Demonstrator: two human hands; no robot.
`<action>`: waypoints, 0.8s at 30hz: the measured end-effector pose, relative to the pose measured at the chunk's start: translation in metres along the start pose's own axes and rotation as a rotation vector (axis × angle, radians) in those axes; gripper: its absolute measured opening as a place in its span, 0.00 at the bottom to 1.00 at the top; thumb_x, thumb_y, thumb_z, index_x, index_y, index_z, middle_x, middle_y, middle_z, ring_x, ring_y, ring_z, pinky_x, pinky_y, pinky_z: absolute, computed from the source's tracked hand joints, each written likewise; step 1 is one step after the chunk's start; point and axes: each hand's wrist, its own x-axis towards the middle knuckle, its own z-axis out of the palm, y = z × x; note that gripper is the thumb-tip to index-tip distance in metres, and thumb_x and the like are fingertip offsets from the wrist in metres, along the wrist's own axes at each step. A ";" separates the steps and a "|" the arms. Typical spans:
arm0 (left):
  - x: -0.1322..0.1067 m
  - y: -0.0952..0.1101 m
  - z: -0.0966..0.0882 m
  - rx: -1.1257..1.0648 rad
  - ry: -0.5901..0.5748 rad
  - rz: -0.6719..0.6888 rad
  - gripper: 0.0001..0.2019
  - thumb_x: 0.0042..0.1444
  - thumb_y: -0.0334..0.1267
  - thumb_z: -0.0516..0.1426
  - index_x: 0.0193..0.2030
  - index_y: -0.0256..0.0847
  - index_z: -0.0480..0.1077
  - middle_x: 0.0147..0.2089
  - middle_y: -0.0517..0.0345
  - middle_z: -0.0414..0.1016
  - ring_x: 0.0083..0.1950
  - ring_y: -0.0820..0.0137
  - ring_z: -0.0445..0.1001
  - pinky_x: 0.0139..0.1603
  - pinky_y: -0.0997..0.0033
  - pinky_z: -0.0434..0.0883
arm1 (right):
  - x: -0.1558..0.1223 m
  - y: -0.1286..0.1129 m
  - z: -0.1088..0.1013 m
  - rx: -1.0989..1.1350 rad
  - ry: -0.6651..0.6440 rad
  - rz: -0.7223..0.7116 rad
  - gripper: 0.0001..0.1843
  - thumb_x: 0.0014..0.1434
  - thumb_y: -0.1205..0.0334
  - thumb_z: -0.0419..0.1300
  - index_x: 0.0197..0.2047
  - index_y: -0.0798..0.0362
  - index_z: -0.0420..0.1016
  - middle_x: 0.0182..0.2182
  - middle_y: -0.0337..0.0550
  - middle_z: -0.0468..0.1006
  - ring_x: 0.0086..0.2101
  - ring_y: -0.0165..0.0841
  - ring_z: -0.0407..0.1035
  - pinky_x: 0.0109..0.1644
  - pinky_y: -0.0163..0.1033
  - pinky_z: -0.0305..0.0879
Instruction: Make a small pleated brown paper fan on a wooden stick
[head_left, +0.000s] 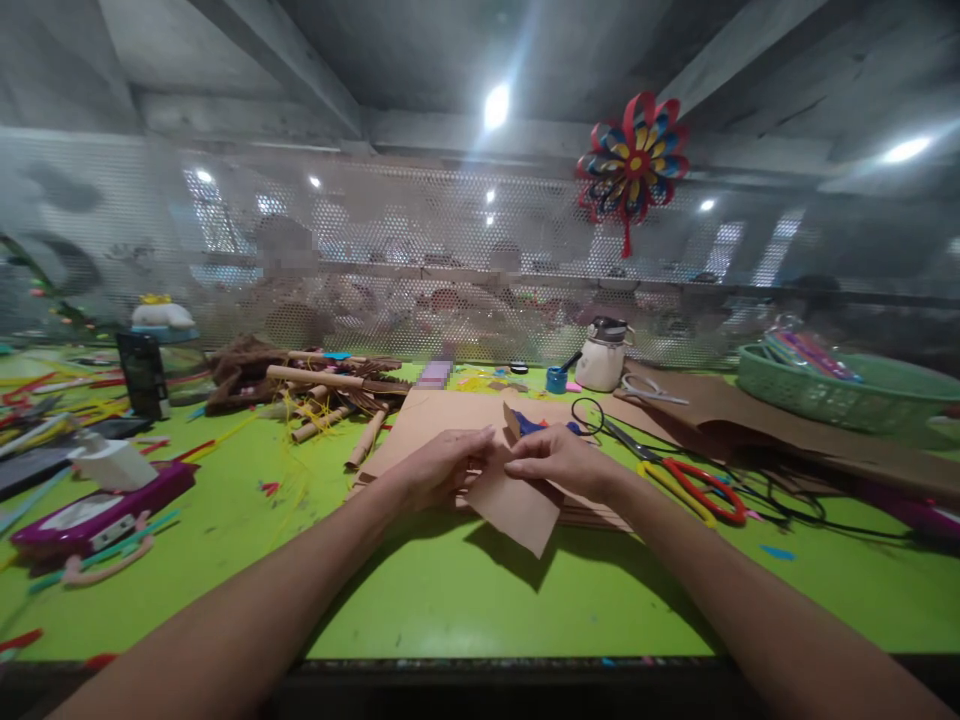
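Both hands meet over a piece of brown kraft paper (pixel 517 510) at the middle of the green table (pixel 420 590). My left hand (pixel 442 465) rests on the paper's left part, fingers bent and pressing it. My right hand (pixel 559 462) pinches the paper's upper edge from the right. One corner of the piece hangs lifted toward me and casts a shadow. Under it lies a stack of larger brown sheets (pixel 442 415).
Red-and-yellow scissors (pixel 697 490) and black-handled scissors (pixel 600 420) lie right of the hands. Rolled paper sticks (pixel 330 395) sit at back left, a purple tool (pixel 97 510) at left, a green basket (pixel 840 390) at right, a white glue pot (pixel 604 355) behind. A mesh screen with a paper pinwheel (pixel 634 160) closes the back.
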 end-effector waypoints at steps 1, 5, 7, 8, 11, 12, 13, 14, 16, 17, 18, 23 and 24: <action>0.001 0.000 0.000 0.086 0.028 0.016 0.19 0.48 0.50 0.57 0.37 0.34 0.70 0.33 0.50 0.72 0.30 0.72 0.67 0.29 0.73 0.62 | 0.001 0.001 0.002 -0.046 0.024 0.012 0.15 0.47 0.53 0.61 0.28 0.59 0.73 0.21 0.36 0.68 0.22 0.25 0.58 0.25 0.30 0.53; 0.004 -0.004 0.000 0.393 0.143 0.057 0.17 0.45 0.49 0.59 0.30 0.33 0.70 0.22 0.57 0.67 0.22 0.76 0.62 0.21 0.75 0.56 | 0.005 0.008 0.009 -0.170 0.137 -0.027 0.13 0.46 0.55 0.61 0.27 0.58 0.74 0.19 0.36 0.68 0.21 0.25 0.58 0.24 0.30 0.51; 0.003 -0.004 0.001 0.417 0.193 0.042 0.17 0.47 0.50 0.58 0.28 0.34 0.69 0.17 0.60 0.62 0.17 0.77 0.58 0.19 0.75 0.53 | 0.008 0.011 0.009 -0.173 0.172 -0.039 0.12 0.44 0.57 0.63 0.30 0.57 0.74 0.19 0.35 0.68 0.21 0.25 0.58 0.23 0.30 0.51; 0.003 -0.003 0.001 0.404 0.227 0.038 0.16 0.48 0.50 0.57 0.28 0.35 0.69 0.17 0.61 0.61 0.17 0.78 0.57 0.18 0.75 0.52 | 0.009 0.013 0.008 -0.149 0.183 -0.039 0.13 0.43 0.58 0.63 0.32 0.57 0.74 0.19 0.35 0.68 0.21 0.25 0.59 0.23 0.30 0.52; 0.002 0.001 0.002 0.340 0.344 0.091 0.14 0.47 0.47 0.58 0.26 0.36 0.68 0.19 0.60 0.63 0.18 0.77 0.57 0.19 0.74 0.52 | 0.010 0.016 0.004 -0.043 0.233 -0.035 0.13 0.43 0.57 0.64 0.30 0.58 0.73 0.19 0.37 0.69 0.21 0.26 0.61 0.24 0.32 0.55; 0.001 0.002 0.001 0.323 0.368 0.122 0.13 0.46 0.46 0.59 0.25 0.36 0.67 0.20 0.60 0.63 0.19 0.77 0.57 0.20 0.74 0.52 | 0.010 0.016 0.002 -0.009 0.256 -0.033 0.13 0.43 0.56 0.64 0.28 0.58 0.73 0.19 0.38 0.70 0.20 0.27 0.61 0.24 0.32 0.55; 0.001 0.003 0.001 0.311 0.373 0.146 0.13 0.46 0.45 0.60 0.23 0.35 0.67 0.20 0.61 0.63 0.20 0.77 0.57 0.21 0.74 0.53 | 0.010 0.016 0.001 0.018 0.283 -0.033 0.13 0.43 0.55 0.64 0.25 0.58 0.73 0.18 0.39 0.70 0.20 0.26 0.61 0.25 0.33 0.55; 0.000 0.004 0.001 0.295 0.362 0.158 0.13 0.45 0.44 0.60 0.22 0.35 0.66 0.20 0.61 0.63 0.21 0.77 0.58 0.22 0.74 0.54 | 0.010 0.016 -0.001 0.038 0.306 -0.033 0.14 0.43 0.54 0.64 0.24 0.58 0.73 0.18 0.39 0.70 0.20 0.26 0.60 0.25 0.33 0.55; -0.001 0.004 0.001 0.235 0.311 0.148 0.12 0.44 0.43 0.61 0.24 0.35 0.67 0.23 0.59 0.65 0.24 0.76 0.61 0.25 0.74 0.57 | 0.010 0.016 -0.001 0.068 0.319 -0.030 0.14 0.43 0.54 0.64 0.24 0.59 0.74 0.17 0.38 0.70 0.19 0.26 0.60 0.25 0.33 0.54; -0.002 0.004 0.001 0.202 0.282 0.137 0.12 0.44 0.42 0.61 0.27 0.35 0.68 0.25 0.58 0.67 0.26 0.74 0.63 0.27 0.73 0.59 | 0.009 0.015 -0.001 0.074 0.312 -0.029 0.13 0.43 0.55 0.64 0.25 0.59 0.75 0.17 0.38 0.70 0.19 0.26 0.59 0.25 0.33 0.54; -0.002 0.005 0.002 0.177 0.252 0.128 0.12 0.44 0.42 0.62 0.30 0.35 0.70 0.26 0.57 0.68 0.27 0.74 0.64 0.28 0.73 0.60 | 0.009 0.014 0.000 0.072 0.297 -0.030 0.13 0.43 0.55 0.64 0.25 0.59 0.75 0.17 0.38 0.70 0.19 0.26 0.59 0.25 0.33 0.54; -0.002 0.004 0.005 0.262 0.194 0.078 0.15 0.44 0.41 0.61 0.38 0.36 0.72 0.20 0.60 0.66 0.22 0.76 0.60 0.23 0.74 0.56 | 0.009 0.011 0.004 0.045 0.236 -0.027 0.12 0.43 0.57 0.64 0.25 0.59 0.76 0.16 0.37 0.68 0.19 0.25 0.59 0.24 0.33 0.53; -0.001 0.004 0.005 0.277 0.210 0.077 0.13 0.45 0.41 0.61 0.36 0.35 0.72 0.20 0.60 0.66 0.21 0.76 0.59 0.23 0.74 0.55 | 0.009 0.011 0.005 0.057 0.246 -0.025 0.12 0.42 0.57 0.64 0.24 0.59 0.76 0.16 0.37 0.68 0.19 0.25 0.59 0.24 0.33 0.53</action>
